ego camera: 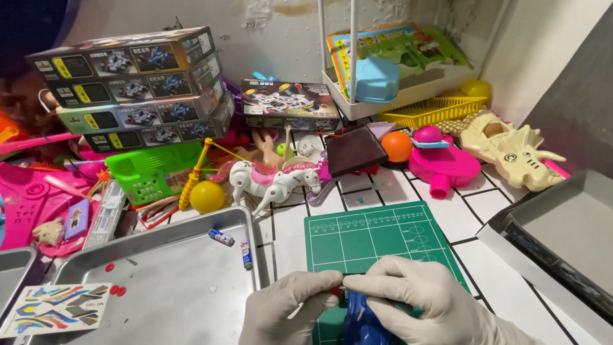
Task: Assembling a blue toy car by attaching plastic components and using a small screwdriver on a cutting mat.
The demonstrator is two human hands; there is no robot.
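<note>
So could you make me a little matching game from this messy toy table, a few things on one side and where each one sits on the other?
Things:
1. two small batteries
2. blue toy body
3. sticker sheet
4. yellow ball

Places:
A. between the gloved left hand and right hand
B. beside the white toy horse
C. at the metal tray's near left corner
D. by the metal tray's far right corner

Pairs: 1-D, 2-A, 3-C, 4-B

Blue plastic toy shell [359,319], glossy, partly hidden under gloved fingers, held at bottom edge of view over green cutting mat [370,237]; small red part at fingertips.
</note>
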